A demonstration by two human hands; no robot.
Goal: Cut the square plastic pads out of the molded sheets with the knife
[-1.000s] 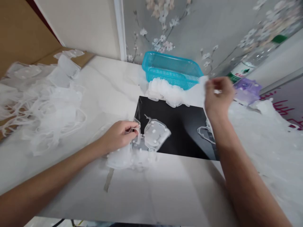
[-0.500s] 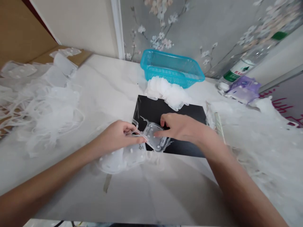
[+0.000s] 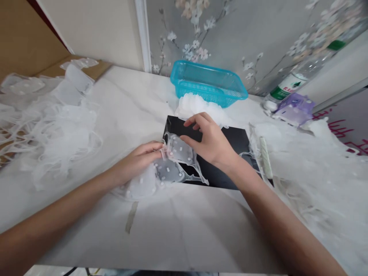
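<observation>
My left hand (image 3: pixel 143 155) pinches the thin edge strips of translucent plastic pieces between thumb and fingers. One rounded dotted piece (image 3: pixel 180 148) extends from that grip over a black board (image 3: pixel 221 153). Below it lies another dotted piece (image 3: pixel 169 170), with a thin looped strip (image 3: pixel 198 177) trailing to the right. More translucent sheets (image 3: pixel 140 188) hang under the left hand onto the table. My right hand (image 3: pixel 208 142) hovers over the board, thumb and fingers apart, the thumb tip close to the upper piece's edge. Behind it sits a row of white rounded pieces (image 3: pixel 195 105), partly hidden.
A blue plastic basket (image 3: pixel 209 96) stands against the wall. Tangled translucent strips (image 3: pixel 63 134) heap up on the left, and a large translucent pile (image 3: pixel 322 172) covers the right. Beyond it are a bottle (image 3: pixel 290 82), a purple packet (image 3: pixel 297 109) and a pale green-white stick (image 3: pixel 266 157).
My right hand has moved up and left, away from the piece it was touching. The held pieces have shifted and spread, and a thin strip now lies at the board's right edge.
</observation>
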